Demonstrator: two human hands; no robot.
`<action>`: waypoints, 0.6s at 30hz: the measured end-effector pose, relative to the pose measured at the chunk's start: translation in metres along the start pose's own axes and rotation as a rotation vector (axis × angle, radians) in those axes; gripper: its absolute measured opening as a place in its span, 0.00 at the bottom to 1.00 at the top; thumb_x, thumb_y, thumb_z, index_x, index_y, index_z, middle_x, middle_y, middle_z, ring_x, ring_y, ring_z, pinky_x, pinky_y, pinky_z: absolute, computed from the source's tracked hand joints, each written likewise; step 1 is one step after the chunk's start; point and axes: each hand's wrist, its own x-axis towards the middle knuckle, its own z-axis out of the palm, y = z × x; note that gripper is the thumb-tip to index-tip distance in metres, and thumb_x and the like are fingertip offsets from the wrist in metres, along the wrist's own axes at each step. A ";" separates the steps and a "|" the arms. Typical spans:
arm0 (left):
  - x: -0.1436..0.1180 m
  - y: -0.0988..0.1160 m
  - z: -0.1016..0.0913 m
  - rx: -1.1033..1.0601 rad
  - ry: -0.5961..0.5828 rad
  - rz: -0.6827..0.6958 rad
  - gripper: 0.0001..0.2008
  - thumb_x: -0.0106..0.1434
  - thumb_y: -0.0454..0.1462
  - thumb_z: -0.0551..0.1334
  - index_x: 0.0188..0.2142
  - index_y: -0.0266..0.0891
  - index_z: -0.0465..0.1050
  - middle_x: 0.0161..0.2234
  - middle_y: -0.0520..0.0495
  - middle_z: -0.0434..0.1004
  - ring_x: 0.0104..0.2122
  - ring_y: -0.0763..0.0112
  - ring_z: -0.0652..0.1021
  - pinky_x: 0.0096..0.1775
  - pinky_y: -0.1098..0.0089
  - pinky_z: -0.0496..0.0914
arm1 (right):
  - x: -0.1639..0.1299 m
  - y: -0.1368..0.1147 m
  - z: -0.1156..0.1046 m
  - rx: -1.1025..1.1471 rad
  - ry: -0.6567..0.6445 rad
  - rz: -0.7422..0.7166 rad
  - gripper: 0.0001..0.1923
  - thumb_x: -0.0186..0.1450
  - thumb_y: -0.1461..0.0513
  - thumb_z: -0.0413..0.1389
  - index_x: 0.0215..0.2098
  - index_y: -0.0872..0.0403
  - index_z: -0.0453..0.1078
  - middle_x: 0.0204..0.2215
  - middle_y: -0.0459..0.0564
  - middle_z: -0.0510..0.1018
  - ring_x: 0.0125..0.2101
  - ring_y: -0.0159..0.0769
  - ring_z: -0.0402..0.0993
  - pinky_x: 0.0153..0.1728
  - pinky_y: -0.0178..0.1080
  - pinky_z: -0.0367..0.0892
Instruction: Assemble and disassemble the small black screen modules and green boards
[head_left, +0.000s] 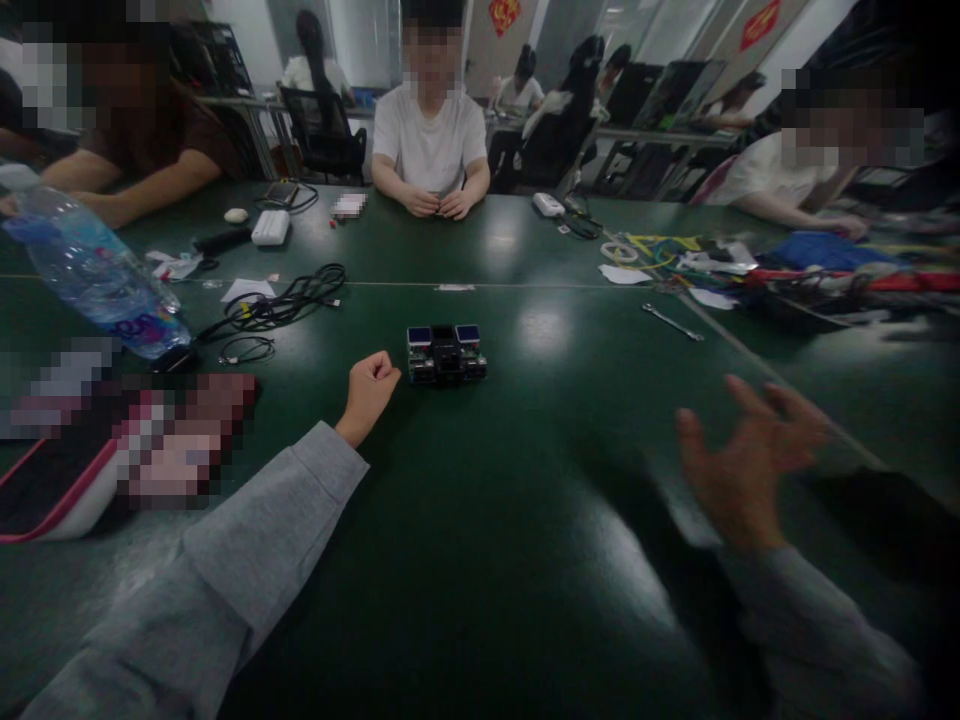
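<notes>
Circuit-board device (448,358) sits ungrasped near frame centre, handling seemingly not yet begun; left hand (370,390) is fisted beside it, right hand (742,465), at lower right, spreads wide, empty.

A hand could pass over the broad stretch of glossy dark green tabletop (540,510) between the curled left hand (371,388) and the spread right hand (746,465), reaching the small black electronic device with two square screens (448,366) from its near or right side. The left hand blocks the device's left side, with a loosely coiled black cable (274,318) and a tilted clear plastic bottle (97,270) farther left. Toward the far right, a slim silver metal wrench (673,322) and a heap of yellow, red and black cables (840,278) obstruct.
</notes>
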 end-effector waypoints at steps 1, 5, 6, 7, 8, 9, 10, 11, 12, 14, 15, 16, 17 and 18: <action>0.000 0.000 0.000 0.005 0.001 0.010 0.17 0.53 0.27 0.59 0.19 0.40 0.50 0.19 0.58 0.52 0.20 0.78 0.57 0.25 0.73 0.52 | 0.000 -0.022 0.018 -0.013 -0.030 -0.017 0.30 0.70 0.44 0.50 0.66 0.46 0.58 0.62 0.61 0.60 0.62 0.62 0.55 0.56 0.69 0.54; 0.000 0.001 0.000 0.003 0.007 0.012 0.17 0.53 0.26 0.59 0.20 0.40 0.49 0.19 0.58 0.52 0.21 0.78 0.57 0.25 0.73 0.52 | 0.002 -0.111 0.086 0.158 -0.389 -0.288 0.26 0.73 0.51 0.49 0.66 0.49 0.56 0.63 0.61 0.57 0.62 0.56 0.57 0.55 0.60 0.63; 0.000 0.001 0.000 0.000 0.005 0.006 0.17 0.53 0.27 0.59 0.20 0.40 0.49 0.19 0.58 0.52 0.21 0.78 0.57 0.25 0.73 0.52 | 0.004 -0.127 0.097 0.188 -0.441 -0.342 0.26 0.73 0.52 0.49 0.66 0.49 0.55 0.63 0.60 0.56 0.62 0.55 0.57 0.56 0.59 0.63; -0.001 0.001 0.000 -0.002 0.002 -0.002 0.16 0.53 0.27 0.59 0.20 0.40 0.50 0.19 0.58 0.53 0.21 0.78 0.57 0.25 0.73 0.51 | 0.006 -0.139 0.106 0.217 -0.486 -0.388 0.26 0.73 0.53 0.50 0.66 0.49 0.54 0.64 0.60 0.56 0.62 0.55 0.56 0.56 0.58 0.63; -0.001 0.002 0.000 -0.006 -0.002 -0.009 0.16 0.53 0.27 0.59 0.20 0.40 0.50 0.19 0.58 0.53 0.20 0.78 0.57 0.25 0.73 0.51 | 0.009 -0.147 0.112 0.242 -0.516 -0.418 0.27 0.72 0.54 0.51 0.66 0.49 0.53 0.64 0.60 0.57 0.62 0.54 0.57 0.57 0.57 0.63; -0.001 0.002 0.000 -0.009 -0.006 -0.016 0.16 0.53 0.27 0.59 0.20 0.40 0.50 0.19 0.58 0.53 0.20 0.78 0.57 0.25 0.73 0.51 | 0.012 -0.151 0.117 0.264 -0.533 -0.432 0.27 0.72 0.55 0.52 0.66 0.49 0.53 0.64 0.59 0.57 0.62 0.54 0.57 0.57 0.57 0.64; -0.001 0.002 0.000 -0.012 -0.007 -0.022 0.16 0.53 0.27 0.59 0.20 0.40 0.50 0.19 0.58 0.53 0.20 0.78 0.57 0.25 0.73 0.51 | 0.014 -0.153 0.119 0.282 -0.544 -0.434 0.27 0.72 0.55 0.52 0.66 0.49 0.52 0.63 0.59 0.58 0.61 0.53 0.58 0.56 0.56 0.64; -0.001 0.002 0.001 -0.016 -0.008 -0.028 0.16 0.53 0.27 0.59 0.20 0.40 0.50 0.19 0.58 0.53 0.20 0.78 0.57 0.25 0.73 0.51 | 0.016 -0.152 0.121 0.295 -0.545 -0.427 0.27 0.71 0.56 0.53 0.65 0.49 0.53 0.62 0.58 0.60 0.60 0.53 0.60 0.55 0.56 0.66; -0.001 0.003 0.001 -0.020 -0.010 -0.033 0.17 0.53 0.27 0.59 0.20 0.40 0.50 0.19 0.58 0.53 0.20 0.78 0.57 0.25 0.73 0.51 | 0.018 -0.150 0.122 0.304 -0.538 -0.414 0.25 0.71 0.56 0.54 0.64 0.49 0.54 0.61 0.58 0.61 0.59 0.53 0.61 0.54 0.56 0.67; -0.001 0.003 0.001 -0.023 -0.016 -0.038 0.17 0.53 0.27 0.59 0.20 0.40 0.50 0.19 0.58 0.53 0.20 0.78 0.57 0.25 0.74 0.51 | 0.019 -0.145 0.124 0.319 -0.506 -0.378 0.22 0.70 0.57 0.55 0.59 0.51 0.58 0.56 0.58 0.64 0.55 0.52 0.65 0.51 0.55 0.69; -0.001 0.003 0.001 -0.020 -0.018 -0.038 0.17 0.53 0.27 0.59 0.20 0.40 0.50 0.19 0.58 0.53 0.20 0.78 0.57 0.25 0.74 0.51 | 0.019 -0.143 0.124 0.332 -0.489 -0.356 0.20 0.69 0.57 0.56 0.56 0.53 0.60 0.54 0.59 0.65 0.53 0.52 0.66 0.49 0.54 0.70; -0.001 0.003 0.001 -0.016 -0.021 -0.037 0.16 0.53 0.27 0.59 0.20 0.40 0.50 0.19 0.58 0.53 0.20 0.78 0.56 0.25 0.74 0.51 | 0.019 -0.141 0.125 0.348 -0.474 -0.331 0.18 0.68 0.58 0.57 0.53 0.54 0.61 0.52 0.59 0.66 0.50 0.51 0.68 0.48 0.53 0.71; -0.001 0.003 0.001 -0.014 -0.023 -0.034 0.16 0.53 0.27 0.59 0.20 0.40 0.50 0.19 0.58 0.53 0.20 0.78 0.56 0.24 0.73 0.51 | 0.019 -0.140 0.126 0.366 -0.460 -0.303 0.16 0.67 0.59 0.57 0.51 0.54 0.62 0.50 0.59 0.66 0.49 0.50 0.69 0.47 0.51 0.72; -0.001 0.002 0.001 -0.016 -0.026 -0.033 0.16 0.53 0.27 0.59 0.20 0.40 0.50 0.19 0.58 0.53 0.20 0.78 0.57 0.24 0.73 0.51 | 0.018 -0.140 0.126 0.383 -0.450 -0.276 0.15 0.67 0.60 0.57 0.49 0.55 0.62 0.49 0.59 0.65 0.47 0.49 0.69 0.45 0.50 0.73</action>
